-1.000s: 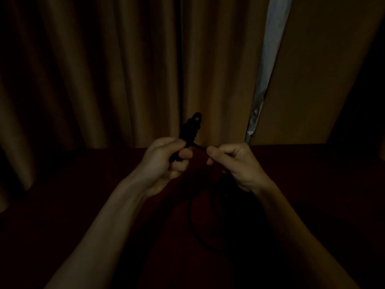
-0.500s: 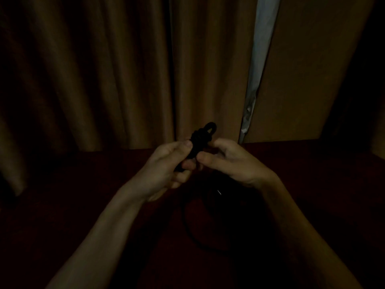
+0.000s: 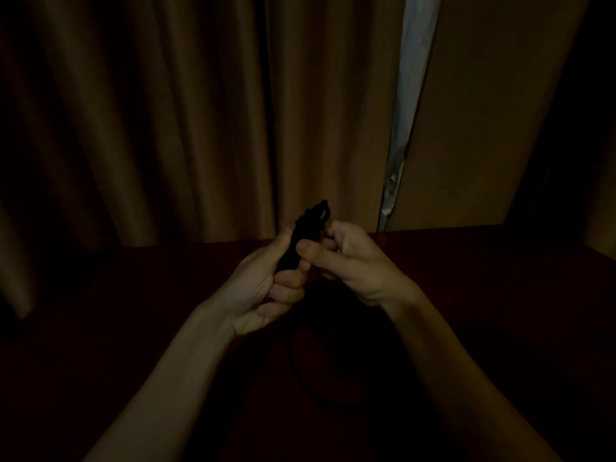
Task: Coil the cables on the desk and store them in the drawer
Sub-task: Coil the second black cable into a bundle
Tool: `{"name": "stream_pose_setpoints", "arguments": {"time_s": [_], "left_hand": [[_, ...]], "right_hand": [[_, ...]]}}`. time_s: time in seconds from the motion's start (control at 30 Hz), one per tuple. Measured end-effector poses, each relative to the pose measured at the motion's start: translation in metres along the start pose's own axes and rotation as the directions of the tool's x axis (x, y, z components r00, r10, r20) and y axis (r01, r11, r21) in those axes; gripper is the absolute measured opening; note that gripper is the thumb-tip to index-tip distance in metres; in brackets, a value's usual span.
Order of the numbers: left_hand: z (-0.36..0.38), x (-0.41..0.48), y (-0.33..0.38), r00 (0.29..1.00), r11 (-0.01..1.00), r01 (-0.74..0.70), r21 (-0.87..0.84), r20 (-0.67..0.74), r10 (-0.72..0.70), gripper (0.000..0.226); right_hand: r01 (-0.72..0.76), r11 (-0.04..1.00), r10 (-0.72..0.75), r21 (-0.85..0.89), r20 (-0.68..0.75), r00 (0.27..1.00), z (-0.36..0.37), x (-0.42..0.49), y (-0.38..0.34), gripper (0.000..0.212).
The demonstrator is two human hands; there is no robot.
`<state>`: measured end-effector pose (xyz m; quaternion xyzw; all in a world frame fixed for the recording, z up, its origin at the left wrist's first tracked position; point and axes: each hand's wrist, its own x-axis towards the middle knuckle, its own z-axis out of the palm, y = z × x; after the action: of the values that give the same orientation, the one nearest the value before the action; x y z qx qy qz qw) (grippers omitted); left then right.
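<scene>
The scene is very dark. A black cable (image 3: 305, 230), wound into a narrow upright bundle, stands between both hands above the dark red desk (image 3: 483, 295). My left hand (image 3: 263, 288) grips the bundle's lower part, thumb up along its left side. My right hand (image 3: 350, 261) pinches the cable at the bundle's right side, thumb across the front. A loose length of the same cable hangs down and loops over the desk below the hands. No drawer is in view.
Brown curtains (image 3: 166, 111) hang behind the desk's far edge, with a pale gap (image 3: 408, 95) between two panels to the right. The desk's corners fade into shadow.
My right hand, which pulled the loose cable out to the right a second ago, has come in against the bundle and now wraps round its right side. The left hand has kept its grip.
</scene>
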<state>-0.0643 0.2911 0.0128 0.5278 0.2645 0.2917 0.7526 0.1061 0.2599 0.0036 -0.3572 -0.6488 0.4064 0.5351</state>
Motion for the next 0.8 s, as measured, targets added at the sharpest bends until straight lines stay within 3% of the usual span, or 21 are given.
{"name": "stream_pose_setpoints", "arguments": {"time_s": [0.1, 0.2, 0.27, 0.33, 0.37, 0.43, 0.63, 0.8], "left_hand": [[0.001, 0.006, -0.003, 0.989, 0.975, -0.092, 0.204, -0.099, 0.114, 0.054], [0.000, 0.011, -0.008, 0.932, 0.847, -0.222, 0.482, -0.151, 0.331, 0.053], [-0.002, 0.012, -0.011, 0.810, 0.635, -0.342, 0.693, -0.125, 0.573, 0.032], [-0.007, 0.012, -0.012, 0.672, 0.310, -0.403, 0.861, 0.049, 0.738, 0.017], [-0.007, 0.012, -0.012, 0.641, 0.184, -0.408, 0.894, 0.137, 0.755, 0.012], [-0.009, 0.013, -0.013, 0.640, 0.048, -0.378, 0.925, 0.223, 0.735, 0.008], [0.004, 0.008, -0.017, 0.729, 0.048, -0.310, 0.949, 0.205, 0.653, 0.039], [0.016, 0.005, -0.017, 0.735, -0.043, -0.073, 0.996, 0.083, 0.673, 0.025]], "right_hand": [[-0.012, 0.997, 0.007, -0.082, -0.059, 0.998, 0.003, 0.003, 0.002, 0.013], [-0.020, 0.992, 0.011, -0.127, -0.069, 0.998, 0.005, 0.003, -0.003, 0.013], [-0.044, 0.994, 0.035, -0.099, -0.098, 0.995, 0.005, 0.004, -0.002, 0.011], [-0.084, 0.995, 0.075, -0.051, -0.157, 0.985, 0.004, 0.005, -0.002, 0.013], [-0.100, 0.995, 0.093, -0.028, -0.188, 0.978, 0.003, 0.006, 0.000, 0.016], [-0.114, 0.993, 0.119, 0.033, -0.233, 0.965, 0.003, 0.008, 0.001, 0.016], [-0.094, 0.987, 0.129, 0.130, -0.292, 0.948, 0.007, 0.012, 0.004, 0.009], [-0.114, 0.992, 0.125, 0.054, -0.304, 0.945, 0.011, 0.014, 0.007, 0.022]]}}
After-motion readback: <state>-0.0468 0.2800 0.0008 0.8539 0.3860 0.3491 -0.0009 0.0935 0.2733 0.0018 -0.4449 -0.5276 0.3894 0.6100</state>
